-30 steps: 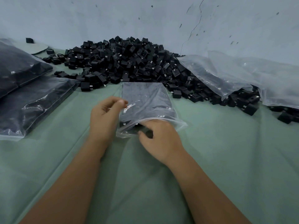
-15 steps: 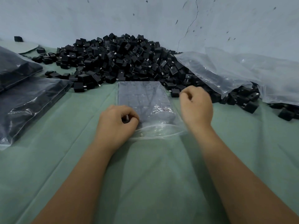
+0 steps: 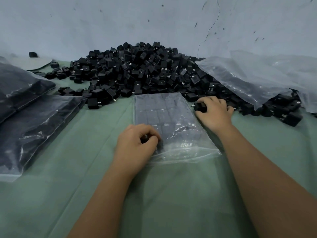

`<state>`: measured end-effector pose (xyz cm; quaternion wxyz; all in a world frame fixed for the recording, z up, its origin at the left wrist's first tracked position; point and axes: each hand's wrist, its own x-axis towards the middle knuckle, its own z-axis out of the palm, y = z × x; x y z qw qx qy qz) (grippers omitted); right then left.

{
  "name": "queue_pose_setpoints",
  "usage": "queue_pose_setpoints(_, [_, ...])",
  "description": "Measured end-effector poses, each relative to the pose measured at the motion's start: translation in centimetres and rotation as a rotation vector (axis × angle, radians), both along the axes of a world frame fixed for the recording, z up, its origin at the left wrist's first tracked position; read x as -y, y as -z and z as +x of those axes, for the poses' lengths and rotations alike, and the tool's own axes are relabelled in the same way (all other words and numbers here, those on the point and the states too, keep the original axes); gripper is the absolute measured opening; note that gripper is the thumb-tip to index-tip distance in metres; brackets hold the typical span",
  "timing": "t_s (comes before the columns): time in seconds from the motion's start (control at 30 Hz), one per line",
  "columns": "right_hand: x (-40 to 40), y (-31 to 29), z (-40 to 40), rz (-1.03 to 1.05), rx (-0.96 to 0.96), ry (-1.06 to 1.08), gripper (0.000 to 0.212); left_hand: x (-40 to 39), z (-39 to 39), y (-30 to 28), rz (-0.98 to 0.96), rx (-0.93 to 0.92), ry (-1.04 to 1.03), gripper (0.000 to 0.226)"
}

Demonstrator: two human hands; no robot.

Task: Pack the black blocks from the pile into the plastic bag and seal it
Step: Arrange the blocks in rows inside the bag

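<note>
A clear plastic bag (image 3: pixel 167 121) lay flat on the green-covered desk (image 3: pixel 85 169), its far end just short of the pile of black blocks (image 3: pixel 137 69) heaped against the wall (image 3: pixel 120 19). Rows of blocks filled most of the bag; its near end was loose, wrinkled film with the mouth toward the person.

The left hand (image 3: pixel 135 146) rested on the bag's near left corner, its fingers (image 3: pixel 151 134) curled in and pinching the film there. The right hand (image 3: pixel 214 112) lay just right of the bag at the near edge of the pile, its fingers curled round a single black block (image 3: pixel 199 107) whose metal prong stuck out to the left.

On the left, two filled bags (image 3: pixel 34 121) lay on the desk, one overlapping the other. To the far right, a heap of empty plastic bags (image 3: pixel 248 78) was draped over the edge of the pile, with more loose blocks showing beneath it.
</note>
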<state>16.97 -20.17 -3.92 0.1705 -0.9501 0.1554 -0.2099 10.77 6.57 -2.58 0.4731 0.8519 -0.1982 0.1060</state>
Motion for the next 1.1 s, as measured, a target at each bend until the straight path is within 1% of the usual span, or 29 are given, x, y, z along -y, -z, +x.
queue_pose_setpoints(0.07, [-0.2, -0.2, -0.8, 0.02, 0.033, -0.006, 0.027, 0.0, 0.0, -0.1, -0.01, -0.029, 0.007, 0.031])
queue_pose_setpoints(0.13, [-0.5, -0.3, -2.0, 0.033, 0.059, -0.023, 0.022, 0.0, 0.0, -0.2, -0.068, -0.101, 0.018, 0.031])
queue_pose_setpoints(0.2, [-1.0, -0.1, -3.2, 0.021, 0.104, -0.037, 0.02, -0.1, 0.0, -0.2, -0.129, -0.16, 0.023, 0.03])
queue_pose_setpoints(0.33, [-1.6, 0.2, -5.7, 0.004, 0.154, 0.007, 0.022, -0.1, -0.4, -0.1, -0.171, -0.173, 0.039, 0.022])
queue_pose_setpoints(0.4, [-1.8, 0.4, -7.1, 0.066, 0.172, 0.03, 0.021, -0.1, -0.6, -0.2, -0.149, -0.151, 0.044, 0.019])
queue_pose_setpoints(0.47, [-2.0, 0.3, -8.5, 0.22, 0.191, 0.034, 0.025, -0.2, -0.7, -0.3, -0.027, -0.062, 0.053, 0.011])
queue_pose_setpoints(0.5, [-2.1, 0.3, -9.2, 0.287, 0.188, 0.024, 0.024, -0.3, -0.8, -0.3, 0.078, 0.011, 0.06, 0.018])
queue_pose_setpoints(0.53, [-2.2, 0.3, -9.7, 0.317, 0.184, 0.015, 0.024, -0.5, -1.1, -0.3, 0.18, 0.079, 0.073, 0.032])
queue_pose_setpoints(0.6, [-2.5, 0.1, -10.6, 0.313, 0.207, 0.014, 0.023, -0.6, -1.7, -0.4, 0.341, 0.162, 0.105, 0.058])
queue_pose_setpoints(0.63, [-2.9, -0.2, -11.0, 0.306, 0.262, 0.018, 0.023, -0.6, -1.9, -0.4, 0.399, 0.178, 0.114, 0.069])
queue_pose_setpoints(0.67, [-3.5, -0.5, -11.4, 0.308, 0.349, 0.012, 0.023, -0.6, -2.0, -0.4, 0.434, 0.186, 0.114, 0.074])
queue_pose_setpoints(0.7, [-4.3, -0.9, -11.8, 0.311, 0.455, -0.011, 0.023, -0.6, -1.9, -0.3, 0.442, 0.194, 0.11, 0.073])
queue_pose_setpoints(0.73, [-5.3, -1.3, -12.2, 0.297, 0.554, -0.048, 0.023, -0.5, -1.8, -0.2, 0.424, 0.208, 0.102, 0.067])
queue_pose_setpoints(0.8, [-7.6, -1.7, -13.1, 0.229, 0.669, -0.17, 0.021, -0.4, -1.4, 0.0, 0.332, 0.24, 0.078, 0.043])
queue_pose_setpoints(0.83, [-8.8, -1.7, -13.4, 0.196, 0.676, -0.251, 0.019, -0.3, -1.2, 0.1, 0.274, 0.246, 0.07, 0.031])
queue_pose_setpoints(0.9, [-11.0, -1.6, -13.9, 0.123, 0.609, -0.398, 0.018, -0.2, -0.8, 0.2, 0.171, 0.208, 0.056, 0.02])
queue_pose_setpoints(0.97, [-12.4, -1.4, -14.0, 0.004, 0.526, -0.47, 0.018, -0.1, -0.5, 0.4, 0.108, 0.152, 0.048, 0.019])
queue_pose_setpoints(1.03, [-12.8, -1.3, -13.7, -0.146, 0.459, -0.49, 0.015, 0.0, -0.4, 0.6, 0.063, 0.123, 0.031, 0.025])
queue_pose_setpoints(1.1, [-12.6, -1.0, -13.3, -0.287, 0.374, -0.505, 0.017, 0.1, -0.4, 0.6, 0.024, 0.1, 0.009, 0.027])
